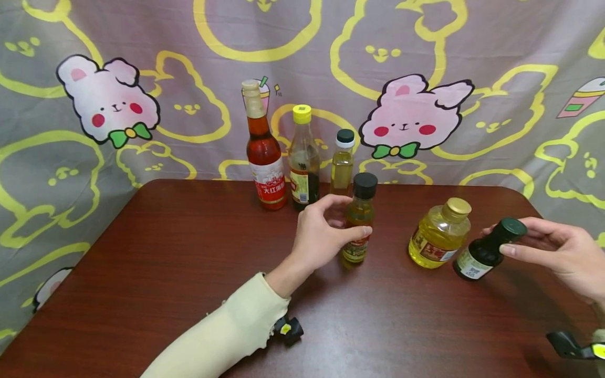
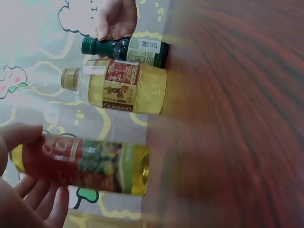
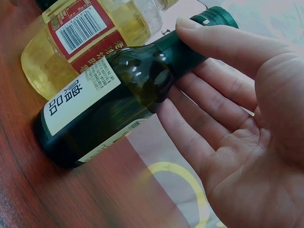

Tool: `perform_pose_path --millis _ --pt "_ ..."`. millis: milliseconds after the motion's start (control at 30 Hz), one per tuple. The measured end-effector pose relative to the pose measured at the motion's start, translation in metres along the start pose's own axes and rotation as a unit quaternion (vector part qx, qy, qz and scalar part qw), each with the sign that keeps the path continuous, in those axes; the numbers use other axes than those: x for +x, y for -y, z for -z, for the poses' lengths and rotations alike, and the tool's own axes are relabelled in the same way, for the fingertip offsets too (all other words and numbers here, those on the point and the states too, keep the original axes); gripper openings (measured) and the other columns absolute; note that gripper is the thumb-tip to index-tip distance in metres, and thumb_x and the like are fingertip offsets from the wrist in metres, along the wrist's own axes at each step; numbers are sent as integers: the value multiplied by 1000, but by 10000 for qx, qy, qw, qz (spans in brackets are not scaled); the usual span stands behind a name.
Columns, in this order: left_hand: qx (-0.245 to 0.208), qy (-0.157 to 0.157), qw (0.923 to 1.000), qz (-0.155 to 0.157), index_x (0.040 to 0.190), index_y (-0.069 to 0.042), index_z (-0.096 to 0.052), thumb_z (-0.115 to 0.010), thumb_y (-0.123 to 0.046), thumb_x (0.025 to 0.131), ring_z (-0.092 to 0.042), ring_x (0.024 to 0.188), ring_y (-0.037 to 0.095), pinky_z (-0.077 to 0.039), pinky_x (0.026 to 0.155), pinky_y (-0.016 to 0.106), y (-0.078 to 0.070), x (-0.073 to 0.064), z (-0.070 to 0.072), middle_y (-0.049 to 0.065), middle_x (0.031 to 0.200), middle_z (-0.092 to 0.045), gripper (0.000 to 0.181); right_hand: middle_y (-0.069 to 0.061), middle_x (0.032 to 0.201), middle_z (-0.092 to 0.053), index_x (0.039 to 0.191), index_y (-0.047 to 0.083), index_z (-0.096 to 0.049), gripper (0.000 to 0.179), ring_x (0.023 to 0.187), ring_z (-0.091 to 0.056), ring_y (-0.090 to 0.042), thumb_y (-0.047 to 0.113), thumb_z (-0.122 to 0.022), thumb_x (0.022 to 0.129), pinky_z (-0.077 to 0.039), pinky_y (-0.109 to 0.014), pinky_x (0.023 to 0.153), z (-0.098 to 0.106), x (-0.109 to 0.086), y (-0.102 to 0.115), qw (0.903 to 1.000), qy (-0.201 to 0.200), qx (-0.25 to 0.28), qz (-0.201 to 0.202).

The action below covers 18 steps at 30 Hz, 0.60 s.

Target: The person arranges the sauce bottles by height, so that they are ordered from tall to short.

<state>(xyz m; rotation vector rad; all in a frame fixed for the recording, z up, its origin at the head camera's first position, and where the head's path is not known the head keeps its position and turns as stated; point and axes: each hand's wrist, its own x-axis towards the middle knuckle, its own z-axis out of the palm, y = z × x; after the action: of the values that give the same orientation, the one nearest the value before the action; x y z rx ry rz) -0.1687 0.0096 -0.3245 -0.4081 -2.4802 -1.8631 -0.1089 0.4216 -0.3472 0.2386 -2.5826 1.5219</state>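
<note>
My left hand [image 1: 319,231] grips a small oil bottle [image 1: 360,247] with a black cap and a red and green label, thumb on the near side. In the left wrist view this oil bottle [image 2: 95,164] is slightly blurred; whether its base touches the table I cannot tell. On the right, my right hand [image 1: 562,249] pinches the neck of a dark green bottle [image 1: 479,257] with a pale label, which leans to the right. The right wrist view shows the thumb against its green neck, fingers behind. Between both hands stands a squat yellow oil bottle [image 1: 437,236] with a gold cap.
Behind my left hand stand a tall red-labelled bottle [image 1: 269,173], a yellow-capped bottle [image 1: 303,163] of dark liquid, and a slim dark-capped oil bottle [image 1: 342,163]. They stand near the back edge of the brown table [image 1: 189,262]. A patterned curtain [image 1: 293,63] hangs behind.
</note>
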Motion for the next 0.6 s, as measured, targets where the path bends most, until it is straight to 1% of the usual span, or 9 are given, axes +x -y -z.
perform_pose_path --millis 133,233,300,367,467,533,600 --pt "-246 -584 9980 -77 125 -22 -75 -95 -28 79 -76 97 16 -63 86 29 -3 6 -10 -1 118 -78 50 16 117 -80 131 -2 -65 40 103 -75 4 -13 -70 94 -60 -18 74 -1 0 1 9998 -21 -167 -77" --pt "-361 -949 9947 -168 124 -22 -75 -95 -28 81 -74 101 16 -63 86 29 -5 10 -18 -1 116 -78 48 19 115 -79 130 1 -66 38 102 -74 6 -10 -71 95 -60 -18 74 -3 0 2 9990 -36 -434 -138" --pt "-379 -1218 9916 -192 123 -22 -76 -95 -30 81 -73 101 15 -62 86 30 -7 13 -24 -1 114 -78 47 20 115 -78 130 2 -66 37 102 -74 6 -8 -72 95 -60 -18 73 -3 0 2 9985 -40 -527 -149" --pt "-407 -1510 9876 -147 121 -22 -76 -95 -31 80 -71 100 13 -60 86 32 -10 15 -31 -2 112 -78 47 19 116 -79 131 0 -65 37 103 -74 6 -8 -72 95 -60 -19 74 -4 0 2 9982 -62 -568 -155" --pt "-476 -1931 9800 30 119 -22 -78 -96 -32 78 -71 100 12 -59 87 35 -13 20 -42 -4 107 -79 46 18 117 -79 132 -1 -64 37 103 -74 5 -8 -71 96 -61 -19 74 -3 -1 2 9984 -47 -556 -118" --pt "-535 -2137 9753 135 117 -22 -79 -97 -32 77 -71 100 11 -58 89 35 -15 23 -48 -5 105 -80 45 18 117 -79 132 -1 -64 38 104 -74 5 -8 -71 96 -61 -19 74 -3 0 2 9984 -36 -559 -122" --pt "-579 -2285 9717 154 116 -21 -79 -97 -31 77 -73 98 10 -59 89 34 -15 26 -53 -4 103 -81 44 19 117 -79 133 0 -64 38 104 -74 5 -8 -71 96 -61 -19 75 -3 0 3 9982 -20 -581 -141"
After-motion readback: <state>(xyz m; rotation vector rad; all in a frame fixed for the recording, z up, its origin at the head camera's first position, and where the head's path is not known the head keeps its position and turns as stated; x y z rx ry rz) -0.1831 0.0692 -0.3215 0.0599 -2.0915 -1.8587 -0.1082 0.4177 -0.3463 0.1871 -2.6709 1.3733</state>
